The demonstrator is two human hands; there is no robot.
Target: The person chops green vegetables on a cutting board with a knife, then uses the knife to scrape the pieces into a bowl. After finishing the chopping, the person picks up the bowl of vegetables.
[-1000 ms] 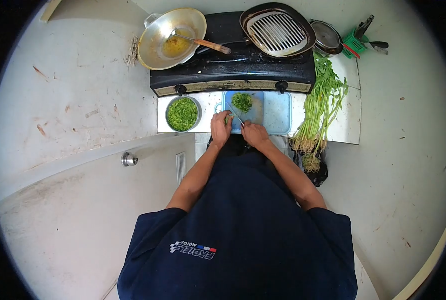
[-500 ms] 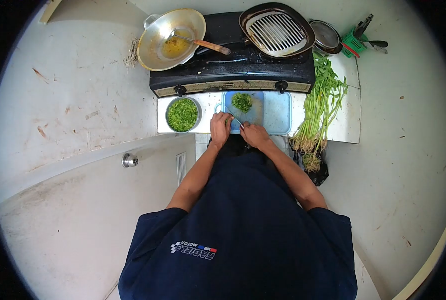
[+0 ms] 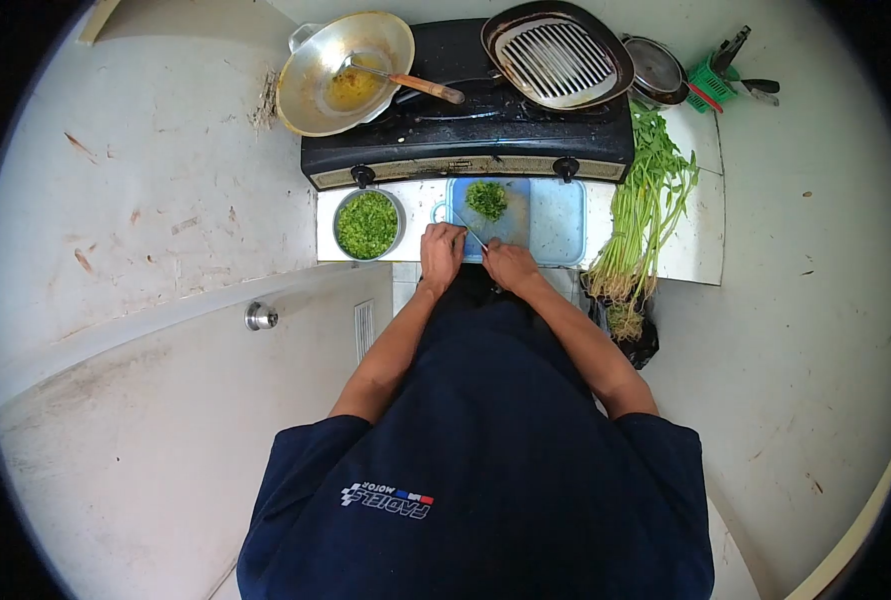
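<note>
My right hand (image 3: 511,265) is closed round the handle of a knife (image 3: 472,233), whose blade points up and left over the blue cutting board (image 3: 516,225). Close to the blade, at the board's lower left, my left hand (image 3: 443,250) has its fingers curled together; what they hold, if anything, is too small to make out. A small heap of chopped greens (image 3: 486,200) lies on the board above both hands. Left of the board stands a round bowl (image 3: 400,236) full of chopped greens (image 3: 367,225).
Behind the board is a black stove (image 3: 466,140) bearing a wok (image 3: 306,98) with a ladle (image 3: 426,87) and a grill pan (image 3: 558,62). Long leafy stems with roots (image 3: 641,220) lie at the right, below a pot (image 3: 656,70) and a green basket (image 3: 708,88) of utensils.
The view has shifted slightly, so the stove and pans sit a little higher and further right. Both hands keep nearly the same pose at the board.
</note>
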